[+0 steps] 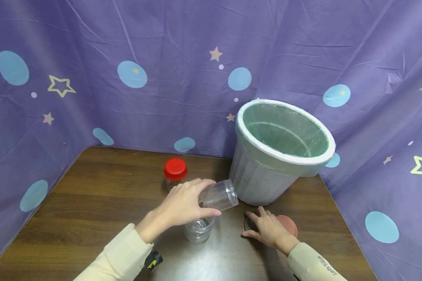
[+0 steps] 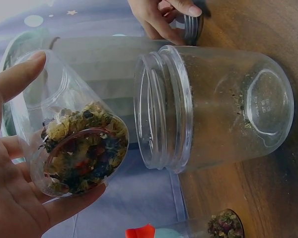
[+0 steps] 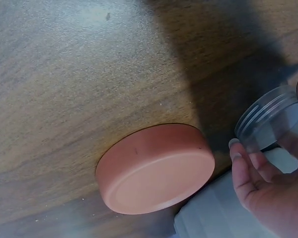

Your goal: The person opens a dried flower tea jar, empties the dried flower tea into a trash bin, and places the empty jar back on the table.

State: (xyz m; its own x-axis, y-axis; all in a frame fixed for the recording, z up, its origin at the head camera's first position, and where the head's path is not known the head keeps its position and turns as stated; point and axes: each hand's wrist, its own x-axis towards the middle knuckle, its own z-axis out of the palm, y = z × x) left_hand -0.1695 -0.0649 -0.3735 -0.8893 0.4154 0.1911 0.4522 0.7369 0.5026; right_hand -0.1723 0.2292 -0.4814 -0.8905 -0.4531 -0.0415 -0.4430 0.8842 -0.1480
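Observation:
My left hand (image 1: 183,205) grips a clear plastic jar (image 1: 220,195), tipped on its side with its mouth toward the right. Dried flowers and leaves (image 2: 84,148) lie inside it at the bottom end, seen in the left wrist view. Below that hand stands a wider open clear jar (image 1: 198,233) with a threaded neck and a few crumbs within. My right hand (image 1: 267,228) pinches a round, clear threaded lid (image 3: 268,116) low over the table, fingers and thumb around its rim. Beside this hand a pink lid (image 3: 156,183) rests on the wood.
Behind the hands, a tall grey bin (image 1: 256,179) with a white rim and clear liner stands on the wooden table (image 1: 102,195). A red-lidded jar (image 1: 176,169) holding dried flowers is just beyond my left hand. A purple curtain (image 1: 179,105) hangs around the table.

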